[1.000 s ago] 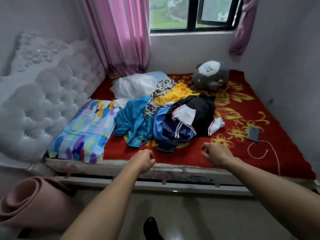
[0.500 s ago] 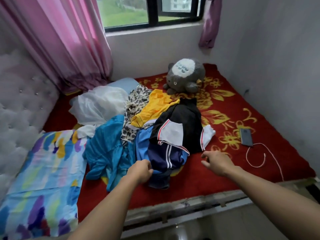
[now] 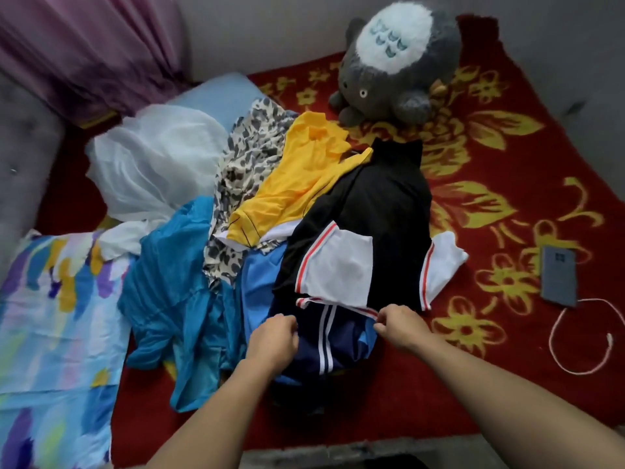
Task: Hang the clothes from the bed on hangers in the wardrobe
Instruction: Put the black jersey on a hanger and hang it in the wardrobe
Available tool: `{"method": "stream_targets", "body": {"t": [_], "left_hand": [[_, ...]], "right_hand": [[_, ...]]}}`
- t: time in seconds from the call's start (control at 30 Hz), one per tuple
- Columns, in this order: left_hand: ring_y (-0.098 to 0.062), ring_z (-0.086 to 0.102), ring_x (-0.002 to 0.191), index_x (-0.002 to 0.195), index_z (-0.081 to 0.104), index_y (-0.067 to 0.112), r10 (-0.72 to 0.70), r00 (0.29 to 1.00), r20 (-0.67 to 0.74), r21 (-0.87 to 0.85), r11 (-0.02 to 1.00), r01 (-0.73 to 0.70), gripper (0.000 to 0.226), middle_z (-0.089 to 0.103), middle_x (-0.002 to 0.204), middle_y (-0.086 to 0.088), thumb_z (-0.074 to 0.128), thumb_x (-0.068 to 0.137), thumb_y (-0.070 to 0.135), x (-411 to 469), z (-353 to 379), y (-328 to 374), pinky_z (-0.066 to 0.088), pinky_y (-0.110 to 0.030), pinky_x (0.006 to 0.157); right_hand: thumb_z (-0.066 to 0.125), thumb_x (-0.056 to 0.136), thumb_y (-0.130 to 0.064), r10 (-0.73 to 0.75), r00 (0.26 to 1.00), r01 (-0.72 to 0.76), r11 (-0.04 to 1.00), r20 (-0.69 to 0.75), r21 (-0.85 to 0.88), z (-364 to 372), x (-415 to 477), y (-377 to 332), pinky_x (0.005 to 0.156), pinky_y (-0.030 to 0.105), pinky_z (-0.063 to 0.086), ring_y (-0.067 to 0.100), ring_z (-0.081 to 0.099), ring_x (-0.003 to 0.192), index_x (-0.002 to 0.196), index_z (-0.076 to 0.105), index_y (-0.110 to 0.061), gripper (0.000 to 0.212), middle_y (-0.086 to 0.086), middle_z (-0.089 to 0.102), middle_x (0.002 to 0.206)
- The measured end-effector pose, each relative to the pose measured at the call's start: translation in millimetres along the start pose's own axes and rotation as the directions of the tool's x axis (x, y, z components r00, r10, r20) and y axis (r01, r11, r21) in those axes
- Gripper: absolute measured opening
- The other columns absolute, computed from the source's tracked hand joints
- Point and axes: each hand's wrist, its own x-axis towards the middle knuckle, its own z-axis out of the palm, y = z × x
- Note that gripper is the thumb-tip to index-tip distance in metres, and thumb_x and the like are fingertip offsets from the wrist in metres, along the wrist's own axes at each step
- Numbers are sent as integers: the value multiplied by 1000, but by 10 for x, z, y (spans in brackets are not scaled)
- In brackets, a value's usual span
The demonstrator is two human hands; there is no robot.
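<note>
Right hand pinches the striped hem of the black jacket; left hand curls beside it, grip unclear. Beyond the fingers: red flowered blanket, plush toy, pink curtain.

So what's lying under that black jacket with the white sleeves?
Under the black jacket, a navy garment with white stripes pokes out at the near edge, a yellow shirt and light blue cloth at its left. What else lies beneath is covered.

No text, label, brand or number readable anywhere. Phone back shows small faint mark, too blurred to read.
</note>
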Motion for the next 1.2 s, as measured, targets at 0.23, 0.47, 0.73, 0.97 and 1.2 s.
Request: {"method": "stream_targets", "body": {"t": [0.23, 0.47, 0.73, 0.97, 1.2], "left_hand": [[-28, 45, 102, 133, 40, 26, 62, 984, -168, 251, 968, -18, 57, 45, 113, -7, 61, 80, 20, 1130, 496, 149, 43, -39, 83], [-30, 51, 86, 106, 60, 23, -68, 982, -179, -100, 994, 50, 29, 50, 89, -6, 50, 82, 8, 1304, 569, 150, 46, -38, 70], [-34, 58, 80, 118, 58, 26, 59, 960, -274, -229, 965, -125, 35, 65, 77, -11, 64, 84, 29, 571, -54, 35, 44, -41, 67], [-38, 64, 82, 124, 62, 32, 169, 805, -568, -146, 942, -301, 49, 71, 88, -17, 60, 80, 11, -227, -1005, -20, 48, -42, 69], [-34, 64, 94, 100, 72, 31, 185, 722, -666, -68, 949, -306, 44, 73, 96, -9, 42, 68, 32, -1245, -1983, -616, 52, -40, 75]], "right_hand": [[65, 82, -35, 73, 996, -71, 997, -50, 43, 431, 983, 158, 81, 39, 46, 36, 54, 112, 118, 49, -8, 48, 13, 54, 121], [52, 91, -30, 45, 999, -43, 995, -25, 85, 661, 1125, 329, 74, 37, 45, 37, 60, 104, 103, 61, -14, 22, 18, 65, 111], [60, 85, -41, 49, 979, -14, 984, -198, 176, 155, 331, 147, 64, 33, 35, 25, 56, 87, 66, 52, -21, 28, -2, 54, 89], [66, 79, -24, 39, 852, 192, 904, -523, 381, -408, -555, -487, 58, 35, 30, 30, 50, 65, 57, 37, -16, 38, 1, 44, 54], [58, 78, -27, -122, 737, 362, 902, -665, 236, -1177, -1686, -1048, 81, 38, 46, 24, 61, 88, 83, 57, -30, 6, -2, 65, 80]]}}
